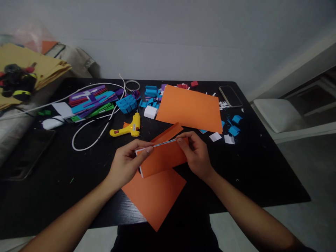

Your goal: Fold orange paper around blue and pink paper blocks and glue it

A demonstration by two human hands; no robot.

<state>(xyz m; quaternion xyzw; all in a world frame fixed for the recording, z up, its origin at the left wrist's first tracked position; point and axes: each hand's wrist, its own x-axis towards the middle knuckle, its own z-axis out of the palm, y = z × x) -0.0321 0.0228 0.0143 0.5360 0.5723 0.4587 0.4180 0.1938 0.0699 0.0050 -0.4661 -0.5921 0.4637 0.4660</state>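
Between my two hands is a folded piece of orange paper, raised over the table, with a white edge showing at its left side and along the top. My left hand pinches its upper left edge between thumb and fingers. At the upper right corner, my right hand pinches the same edge. Below it lies an orange sheet, one corner jutting past the table's front edge. Just behind the held piece is a narrow folded orange strip.
A yellow glue gun lies left of centre, near a looped white cable. Bundles of coloured paper strips sit at the back left. A large orange sheet covers paper scraps; a phone rests at the back right.
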